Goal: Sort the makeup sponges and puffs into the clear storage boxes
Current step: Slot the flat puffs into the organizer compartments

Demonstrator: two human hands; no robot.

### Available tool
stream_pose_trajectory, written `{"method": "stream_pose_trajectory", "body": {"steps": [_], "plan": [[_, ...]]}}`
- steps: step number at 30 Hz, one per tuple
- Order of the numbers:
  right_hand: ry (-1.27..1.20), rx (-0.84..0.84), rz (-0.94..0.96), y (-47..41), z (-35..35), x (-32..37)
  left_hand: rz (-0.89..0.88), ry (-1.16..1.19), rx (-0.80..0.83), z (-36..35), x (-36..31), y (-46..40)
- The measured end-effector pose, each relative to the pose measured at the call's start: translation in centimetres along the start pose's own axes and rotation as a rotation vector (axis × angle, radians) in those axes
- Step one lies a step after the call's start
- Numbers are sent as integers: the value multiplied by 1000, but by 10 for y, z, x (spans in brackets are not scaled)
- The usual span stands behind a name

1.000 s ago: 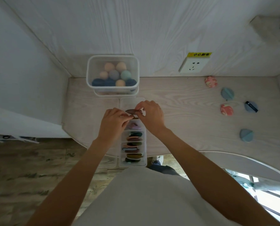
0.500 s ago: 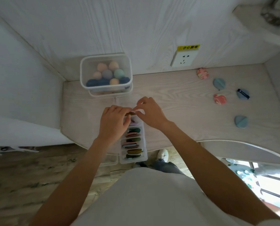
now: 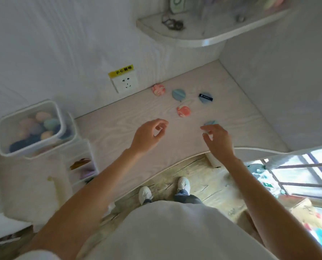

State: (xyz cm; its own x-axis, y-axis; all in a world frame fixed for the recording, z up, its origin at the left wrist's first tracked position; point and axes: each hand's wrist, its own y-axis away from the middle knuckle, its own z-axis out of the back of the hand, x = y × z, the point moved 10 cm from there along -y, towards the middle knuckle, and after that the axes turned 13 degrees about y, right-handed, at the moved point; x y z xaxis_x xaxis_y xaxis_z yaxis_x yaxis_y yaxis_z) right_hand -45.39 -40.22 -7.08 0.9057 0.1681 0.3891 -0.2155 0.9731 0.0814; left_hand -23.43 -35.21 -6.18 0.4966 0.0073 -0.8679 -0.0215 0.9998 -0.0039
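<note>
Egg sponges fill the clear box (image 3: 27, 126) at left; the slotted box (image 3: 81, 166) below it is part-filled. Five puffs (image 3: 183, 111) lie loose on the table (image 3: 118, 126) at centre-right — both hands, left hand (image 3: 148, 135) and right hand (image 3: 217, 139), hover with empty, loosely curled grips.

A yellow label (image 3: 121, 71) above the wall socket (image 3: 126, 84) reads, perhaps, "小心触电".

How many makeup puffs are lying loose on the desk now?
5. Pink puff by the socket; blue puff right of it; dark-strapped puff farthest right; second pink puff nearer; light blue puff partly hidden behind the right hand.
</note>
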Motion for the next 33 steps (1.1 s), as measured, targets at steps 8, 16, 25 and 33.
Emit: {"method": "stream_pose_trajectory", "body": {"steps": [8,16,25,33], "plan": [[198,270,-77,-53,-32,-61,161,-258,94,-80,21,-113],[174,308,64,-70,-48,-46,137,-504,154,-100,26,-128],[47,-2,284,-60,0,-6,22,-139,-271,-15,-32,-54],[-368,179,405,-23,-23,118,309,-180,-833,130,-14,147]]}}
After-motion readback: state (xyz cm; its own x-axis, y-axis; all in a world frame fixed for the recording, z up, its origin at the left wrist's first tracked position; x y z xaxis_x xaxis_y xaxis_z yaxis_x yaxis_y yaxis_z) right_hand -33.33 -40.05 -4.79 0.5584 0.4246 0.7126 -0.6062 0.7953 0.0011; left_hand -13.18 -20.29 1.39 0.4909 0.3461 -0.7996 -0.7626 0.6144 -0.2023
